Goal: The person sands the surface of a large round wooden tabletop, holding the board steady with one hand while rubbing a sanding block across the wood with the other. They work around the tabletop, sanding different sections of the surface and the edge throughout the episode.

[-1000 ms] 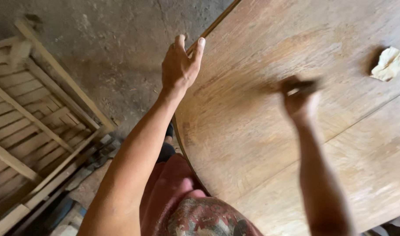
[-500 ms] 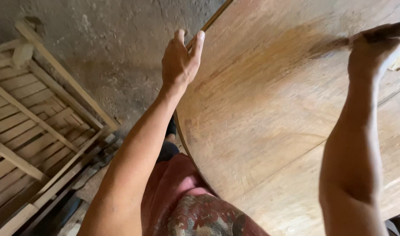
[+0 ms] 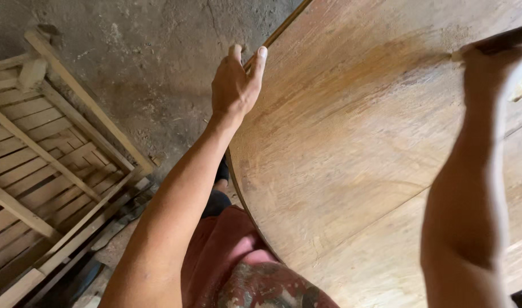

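Gripping the curved edge of the round wooden counter (image 3: 352, 171), the left hand (image 3: 233, 85) has its fingers (image 3: 260, 57) hooked over the rim, with the thumb side on the top face. This hold seems to serve for steadying the body, or the top itself, while the other arm reaches far across.

The right hand (image 3: 489, 68) is stretched out to the far right part of the counter, and its fingers are closed around a dark handle, which I take for a brush (image 3: 492, 43). The pale tip of the brush touches the wood near the upper right, just where a darker, wetter-looking band of colour ends. The wood around this band looks more orange than the pale, dry boards nearer to the person, so the brush seems to lay a stain or varnish along the grain. I cannot see how exactly the fingers sit on the handle, because the back of the hand covers them. A small pale object shows just behind the right hand at the picture's edge; I cannot tell what it is.

Below the counter edge is a rough concrete floor (image 3: 158, 68). On it, at the left, lies a slatted wooden frame (image 3: 38, 148), well apart from both hands. The person's reddish shorts (image 3: 221, 251) show at the bottom.
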